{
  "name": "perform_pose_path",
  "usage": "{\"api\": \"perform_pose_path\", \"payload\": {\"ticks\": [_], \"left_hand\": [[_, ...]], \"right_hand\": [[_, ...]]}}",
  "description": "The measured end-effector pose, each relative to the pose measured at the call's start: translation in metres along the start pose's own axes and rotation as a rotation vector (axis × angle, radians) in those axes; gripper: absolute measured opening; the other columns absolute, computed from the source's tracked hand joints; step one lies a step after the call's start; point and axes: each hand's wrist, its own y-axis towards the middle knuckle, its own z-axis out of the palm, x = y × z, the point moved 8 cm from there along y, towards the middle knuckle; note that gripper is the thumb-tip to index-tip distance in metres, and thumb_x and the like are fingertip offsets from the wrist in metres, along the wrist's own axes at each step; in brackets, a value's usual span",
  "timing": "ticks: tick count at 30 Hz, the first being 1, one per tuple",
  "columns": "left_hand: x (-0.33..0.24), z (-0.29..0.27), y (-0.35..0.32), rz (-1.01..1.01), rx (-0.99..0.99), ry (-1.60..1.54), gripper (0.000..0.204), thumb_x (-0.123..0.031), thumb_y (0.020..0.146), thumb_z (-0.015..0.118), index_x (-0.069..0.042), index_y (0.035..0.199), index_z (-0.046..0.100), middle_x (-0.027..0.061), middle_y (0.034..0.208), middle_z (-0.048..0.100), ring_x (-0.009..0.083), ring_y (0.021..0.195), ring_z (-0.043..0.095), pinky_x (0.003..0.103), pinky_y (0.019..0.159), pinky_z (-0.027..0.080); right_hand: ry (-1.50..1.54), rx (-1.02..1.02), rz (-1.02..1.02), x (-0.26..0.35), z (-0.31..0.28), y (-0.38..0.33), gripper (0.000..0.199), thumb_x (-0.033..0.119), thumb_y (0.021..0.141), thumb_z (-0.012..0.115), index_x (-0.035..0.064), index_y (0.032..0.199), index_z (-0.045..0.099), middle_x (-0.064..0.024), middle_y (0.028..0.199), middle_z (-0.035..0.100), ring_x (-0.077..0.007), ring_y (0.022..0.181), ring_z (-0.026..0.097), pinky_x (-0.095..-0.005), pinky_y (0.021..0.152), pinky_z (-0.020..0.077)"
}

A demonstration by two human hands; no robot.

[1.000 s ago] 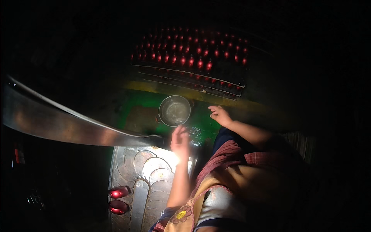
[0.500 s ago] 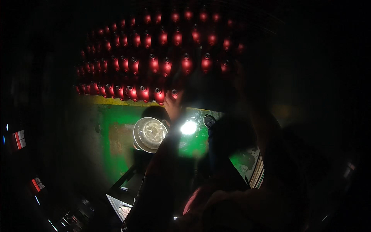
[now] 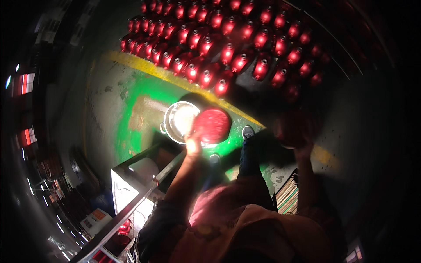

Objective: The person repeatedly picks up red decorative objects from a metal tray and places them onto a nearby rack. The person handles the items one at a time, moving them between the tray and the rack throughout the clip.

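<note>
Holding a round red spool in your left hand, you have it raised in front of a shiny metal pot that stands on the green-painted floor. Your fingers wrap the spool's lower edge from below, closed on it. Your right hand, to the right of the pot, reaches up under a second red spool lying in deep shadow; whether those fingers are closed on it or merely touching cannot be told. Beyond the pot, past a yellow floor line, rows of red spools stand packed together. Nearer to you than the pot, a metal trolley with a pale frame stands at the lower left, and your shoe is planted just right of the pot.

Risk: the grip under the left spool looks shallow, so a tilt could let it slip and strike the pot's rim. Poor light on the right side may cause a fumbled hold there.
</note>
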Motion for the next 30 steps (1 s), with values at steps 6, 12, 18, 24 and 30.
{"api": "perform_pose_path", "payload": {"ticks": [6, 12, 18, 24, 30], "left_hand": [[-0.03, -0.114, -0.039, -0.094, 0.162, -0.501, 0.063, -0.041, 0.09, 0.061, -0.013, 0.144, 0.047, 0.0183, 0.142, 0.05, 0.0352, 0.122, 0.055, 0.05, 0.094, 0.052], [-0.062, -0.184, -0.031, -0.248, 0.471, -1.294, 0.071, -0.047, 0.089, 0.062, -0.003, 0.141, 0.044, 0.0235, 0.133, 0.049, 0.0375, 0.113, 0.053, 0.049, 0.088, 0.053], [-0.11, -0.192, -0.06, -0.277, 0.574, -1.469, 0.076, -0.047, 0.084, 0.067, -0.004, 0.141, 0.043, 0.026, 0.134, 0.045, 0.0352, 0.112, 0.053, 0.044, 0.085, 0.053], [-0.126, -0.206, -0.13, -0.122, 0.56, -1.297, 0.084, -0.059, 0.08, 0.066, -0.007, 0.142, 0.044, 0.0265, 0.142, 0.043, 0.0341, 0.11, 0.054, 0.041, 0.081, 0.054], [-0.067, -0.282, -0.311, 0.146, -0.046, -0.781, 0.057, -0.007, 0.092, 0.065, 0.0, 0.145, 0.045, 0.0169, 0.145, 0.05, 0.0236, 0.128, 0.053, 0.039, 0.108, 0.046]], "right_hand": [[0.744, 0.433, 0.652, -0.145, 0.26, -0.095, 0.067, 0.03, 0.088, 0.062, 0.0135, 0.149, 0.04, -0.0147, 0.15, 0.043, -0.0324, 0.134, 0.046, -0.0489, 0.106, 0.0469], [0.961, 0.519, 0.827, -0.223, 0.44, -0.147, 0.063, 0.035, 0.09, 0.058, 0.0099, 0.146, 0.043, -0.016, 0.147, 0.046, -0.033, 0.133, 0.047, -0.0496, 0.107, 0.0457], [0.945, 0.518, 0.835, -0.216, 0.482, -0.185, 0.062, 0.039, 0.091, 0.054, 0.0063, 0.143, 0.046, -0.0173, 0.144, 0.049, -0.0337, 0.133, 0.048, -0.0503, 0.108, 0.0445], [0.782, 0.66, 0.816, -0.204, 0.469, -0.208, 0.062, 0.044, 0.093, 0.051, 0.0026, 0.14, 0.049, -0.0186, 0.141, 0.053, -0.0343, 0.132, 0.049, -0.051, 0.109, 0.0433], [0.279, 0.817, 0.662, -0.155, 0.371, -0.262, 0.066, 0.032, 0.089, 0.052, 0.0069, 0.148, 0.04, -0.0167, 0.147, 0.048, -0.0334, 0.134, 0.048, -0.0515, 0.11, 0.0424]]}}
